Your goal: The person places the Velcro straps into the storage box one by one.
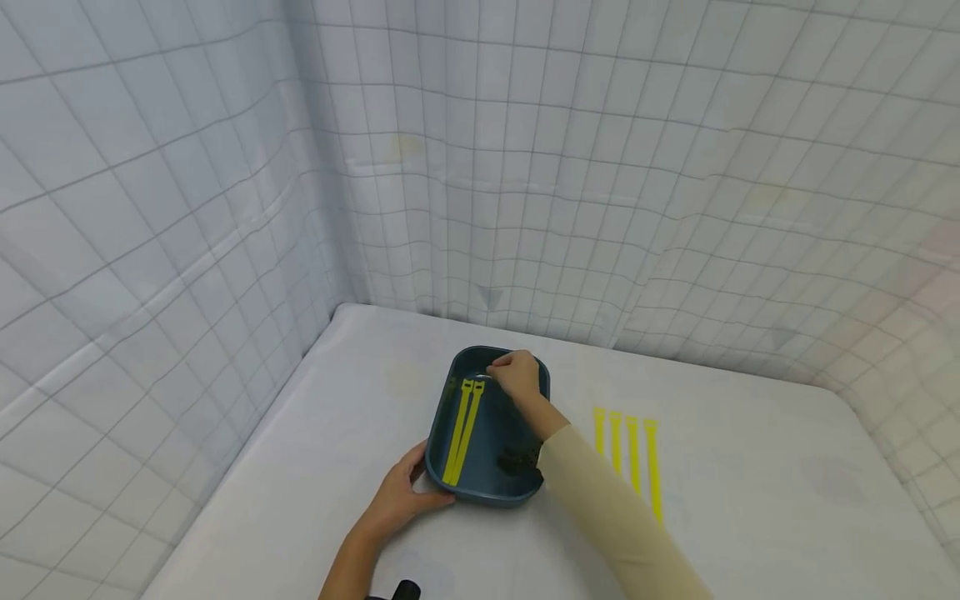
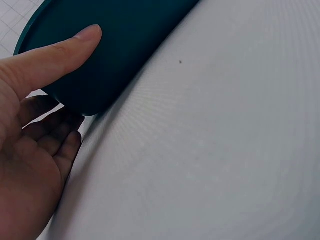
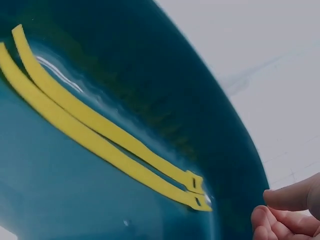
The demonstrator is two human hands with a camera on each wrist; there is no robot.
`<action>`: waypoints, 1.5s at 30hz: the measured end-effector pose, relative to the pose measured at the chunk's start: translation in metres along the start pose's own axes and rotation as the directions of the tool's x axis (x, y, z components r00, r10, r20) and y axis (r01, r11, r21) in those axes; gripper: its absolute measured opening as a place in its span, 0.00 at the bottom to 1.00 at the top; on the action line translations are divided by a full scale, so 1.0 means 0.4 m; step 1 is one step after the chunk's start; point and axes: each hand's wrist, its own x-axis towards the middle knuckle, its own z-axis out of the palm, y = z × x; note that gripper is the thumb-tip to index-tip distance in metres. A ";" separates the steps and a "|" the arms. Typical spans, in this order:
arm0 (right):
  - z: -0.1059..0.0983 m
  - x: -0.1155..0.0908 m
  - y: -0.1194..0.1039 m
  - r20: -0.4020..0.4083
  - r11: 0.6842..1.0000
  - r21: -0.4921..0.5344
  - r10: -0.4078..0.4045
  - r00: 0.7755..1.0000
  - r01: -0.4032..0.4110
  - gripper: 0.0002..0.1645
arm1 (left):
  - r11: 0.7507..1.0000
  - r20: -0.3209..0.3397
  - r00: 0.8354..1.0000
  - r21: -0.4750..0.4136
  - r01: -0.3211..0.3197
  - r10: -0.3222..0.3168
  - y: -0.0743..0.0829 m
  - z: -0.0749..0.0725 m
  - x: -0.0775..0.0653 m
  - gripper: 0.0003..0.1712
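A deep teal tray [image 1: 491, 425] sits on the white-covered table. My left hand [image 1: 405, 496] holds its near left corner, thumb along the near wall and fingers round the left side; the left wrist view shows the thumb [image 2: 65, 55] on the outer wall. Two yellow slotted-head cable straps [image 3: 105, 155] lie side by side lengthwise on the tray floor, heads at the far end. Over the tray's far end, my right hand [image 1: 517, 372] has its fingers curled toward the thumb, close past the strap heads. Nothing shows between those fingers [image 3: 262, 220].
Several more yellow straps [image 1: 633, 450] lie in a row on the table right of the tray, partly hidden by the right sleeve [image 1: 607, 508]. A dark shape [image 1: 519, 460] shows beside the sleeve's cuff. Grid-patterned white curtains [image 1: 495, 183] hang behind and at the sides.
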 end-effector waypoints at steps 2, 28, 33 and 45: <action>-0.016 -0.003 0.001 0.006 1.000 0.027 0.000 1.000 0.000 0.08 | 1.000 -0.008 1.000 -0.002 0.018 -0.018 0.000 0.000 -0.002 0.53; -0.186 -0.043 0.024 0.041 0.961 0.278 -0.009 0.999 -0.003 0.10 | 1.000 -0.021 0.999 0.007 0.029 -0.029 -0.005 0.005 0.000 0.54; -0.203 -0.049 0.043 0.036 0.958 0.287 0.005 0.999 -0.015 0.11 | 1.000 -0.016 1.000 0.003 0.021 -0.021 -0.006 0.006 -0.001 0.53; -0.243 -0.053 0.094 -0.063 0.944 0.322 0.098 0.993 -0.072 0.13 | 1.000 -0.007 1.000 -0.013 0.028 -0.028 -0.005 0.003 -0.002 0.54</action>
